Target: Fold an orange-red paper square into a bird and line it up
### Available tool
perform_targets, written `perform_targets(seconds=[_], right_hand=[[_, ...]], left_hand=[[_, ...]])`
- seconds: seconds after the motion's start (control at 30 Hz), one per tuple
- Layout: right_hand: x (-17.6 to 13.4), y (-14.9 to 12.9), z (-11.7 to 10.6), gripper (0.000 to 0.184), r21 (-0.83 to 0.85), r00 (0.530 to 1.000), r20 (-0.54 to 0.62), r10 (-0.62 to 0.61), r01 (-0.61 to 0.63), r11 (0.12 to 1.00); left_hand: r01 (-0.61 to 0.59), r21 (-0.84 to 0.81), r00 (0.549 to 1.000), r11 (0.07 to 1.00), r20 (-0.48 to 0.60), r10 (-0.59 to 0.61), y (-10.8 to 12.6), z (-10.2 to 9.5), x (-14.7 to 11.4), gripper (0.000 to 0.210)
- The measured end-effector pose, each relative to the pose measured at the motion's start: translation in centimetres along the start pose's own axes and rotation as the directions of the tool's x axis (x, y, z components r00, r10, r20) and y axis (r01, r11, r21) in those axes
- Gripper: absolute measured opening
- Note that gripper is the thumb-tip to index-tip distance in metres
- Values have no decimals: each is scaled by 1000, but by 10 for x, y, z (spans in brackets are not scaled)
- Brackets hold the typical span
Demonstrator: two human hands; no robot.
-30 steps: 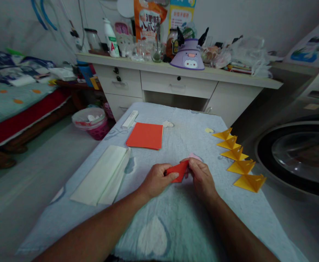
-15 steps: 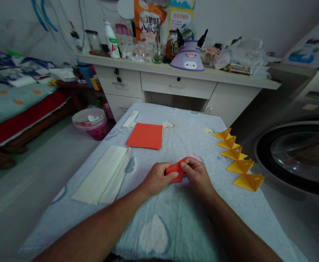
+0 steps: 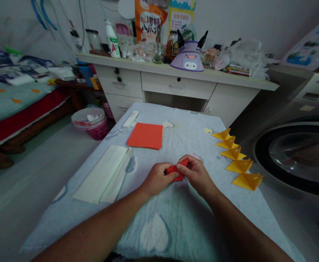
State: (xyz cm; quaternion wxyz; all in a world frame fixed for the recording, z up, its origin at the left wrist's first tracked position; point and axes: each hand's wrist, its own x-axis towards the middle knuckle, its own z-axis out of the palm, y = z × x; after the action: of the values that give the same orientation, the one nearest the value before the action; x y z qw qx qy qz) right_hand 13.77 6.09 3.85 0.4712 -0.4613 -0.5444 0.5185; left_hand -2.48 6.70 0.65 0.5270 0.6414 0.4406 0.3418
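Observation:
Between my two hands is a small folded piece of red paper (image 3: pixel 179 177), held just over the cloth-covered table (image 3: pixel 154 203). My left hand (image 3: pixel 157 178) pinches its left end, thumb on top. The thumb of my right hand (image 3: pixel 193 171) presses on the paper's upper face while the fingers curl behind it; they hide part of the folds. Beyond my hands lies a stack of red square paper (image 3: pixel 145 135). On the right, several folded yellow paper pieces (image 3: pixel 238 166) stand in a row along the table's edge.
A pale green folded cloth or paper (image 3: pixel 103 174) lies left of my hands, with a narrow white box (image 3: pixel 130 119) farther back. Behind the table stands a cluttered white desk (image 3: pixel 159 78). A washing machine (image 3: pixel 298 156) is at right, a pink bin (image 3: pixel 94 125) at left.
My right thumb has slid left across the red paper, closer to my left hand. The paper's right part now stands up more as a fold. My left hand stays about where it was.

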Motion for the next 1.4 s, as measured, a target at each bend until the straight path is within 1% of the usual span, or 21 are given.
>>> perform_targets(seconds=[0.03,0.1,0.2,0.27,0.33,0.37,0.4,0.43,0.5,0.53,0.6,0.63,0.7,0.77,0.83,0.93,1.0,1.07,1.17,1.27,1.4], right_hand=[[1,-1,0,25,-5,1000,17,0,0,1000],[4,-4,-2,24,-6,1000,-1,-1,1,1000],[8,-7,-9,22,30,994,-106,-23,26,999],[8,-6,-11,20,80,989,-137,-51,63,995],[6,-1,-9,26,82,993,-86,-84,91,992],[5,2,-8,30,42,994,-37,-104,105,994],[3,6,-7,29,-25,991,6,-132,132,991],[2,10,-5,22,-111,984,35,-172,175,978],[0,17,-3,4,-294,955,51,-293,294,909],[0,21,-3,3,-375,931,49,-362,353,857],[0,27,-4,7,-497,875,52,-481,440,747],[1,29,-5,9,-539,851,63,-521,469,700],[1,34,-7,13,-587,822,89,-563,500,637],[1,37,-8,19,-606,814,113,-569,510,610],[1,40,-7,24,-615,810,136,-570,520,593],[1,43,-7,26,-638,797,155,-584,532,557],[1,43,-8,25,-656,800,155,-580,522,545],[1,44,-9,24,-665,814,161,-558,507,548],[0,44,-10,24,-657,842,188,-505,490,573],[-1,44,-11,28,-640,869,225,-440,472,606],[-2,43,-12,28,-666,897,256,-362,435,607]], left_hand=[[-7,3,1000,1000,2,7,0,0,0,29],[-11,8,1000,1000,7,11,-2,-2,0,26],[1,8,1000,1000,-10,-1,-5,-4,0,24],[4,-15,1000,1000,-29,-4,-7,-5,1,26],[-3,-33,999,999,-53,1,-6,-6,3,27],[-14,-30,998,999,-68,12,-5,-7,3,28],[-32,-21,996,999,-83,30,-4,-7,4,27],[-60,-8,994,998,-96,59,-3,-7,4,25],[-123,21,984,992,-125,124,-1,-7,4,16],[-149,40,978,988,-145,153,-1,-7,4,16],[-186,99,962,978,-186,201,0,-8,3,27],[-202,137,953,970,-201,227,0,-8,3,30],[-255,207,933,945,-205,297,0,-10,3,25],[-321,263,907,910,-192,375,-1,-12,2,21],[-372,300,878,878,-193,438,-2,-14,3,22],[-395,327,858,859,-203,472,-5,-15,4,24],[-375,346,872,860,-184,454,-8,-16,5,25],[-334,397,898,854,-141,417,-11,-16,6,24],[-288,540,928,791,-47,369,-14,-18,7,21],[-289,633,940,718,47,338,-15,-22,7,19],[-311,637,944,705,122,306,-13,-26,5,25]])
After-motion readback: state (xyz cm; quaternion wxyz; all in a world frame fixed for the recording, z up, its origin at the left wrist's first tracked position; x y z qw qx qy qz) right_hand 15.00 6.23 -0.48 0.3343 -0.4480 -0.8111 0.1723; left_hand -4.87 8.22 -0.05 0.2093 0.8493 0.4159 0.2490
